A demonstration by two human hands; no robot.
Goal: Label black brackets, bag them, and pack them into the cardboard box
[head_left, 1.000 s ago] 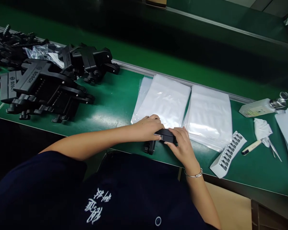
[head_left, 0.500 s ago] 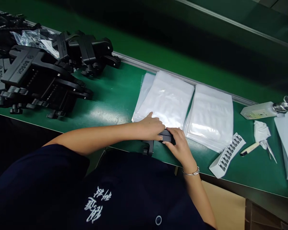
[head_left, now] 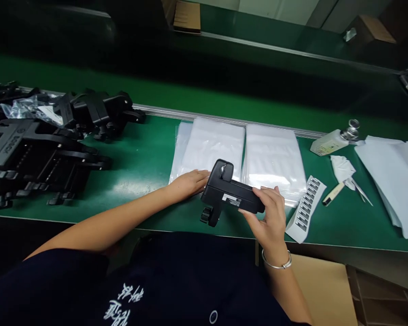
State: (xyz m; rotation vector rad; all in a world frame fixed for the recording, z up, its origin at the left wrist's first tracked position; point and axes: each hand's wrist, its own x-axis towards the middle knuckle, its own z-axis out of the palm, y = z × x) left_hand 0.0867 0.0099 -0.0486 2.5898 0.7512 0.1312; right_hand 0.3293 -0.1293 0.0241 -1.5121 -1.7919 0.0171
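In the head view, my right hand (head_left: 270, 210) is closed on one end of a black plastic bracket (head_left: 238, 192), thumb below and fingers above. The bracket is raised off the table in front of me, with a small white label facing up and a knob at its lower left. My left hand (head_left: 192, 182) lies with its fingers stretched out over the near edge of the left stack of clear plastic bags (head_left: 211, 140). Its fingertips reach the bracket's left side; whether they touch it I cannot tell.
A second bag stack (head_left: 272, 154) lies to the right. Beyond it are a label strip (head_left: 306, 210), a utility knife (head_left: 333, 194), tweezers (head_left: 362, 192), crumpled tissue (head_left: 342, 168), a pump bottle (head_left: 329, 142) and white sheets (head_left: 391, 181). Several black Bosch brackets (head_left: 47, 154) crowd the left side.
My right hand has lifted and turned the bracket, so its labelled side now shows. My left hand has let go of it and moved left onto the bags. The camera view has shifted upward.
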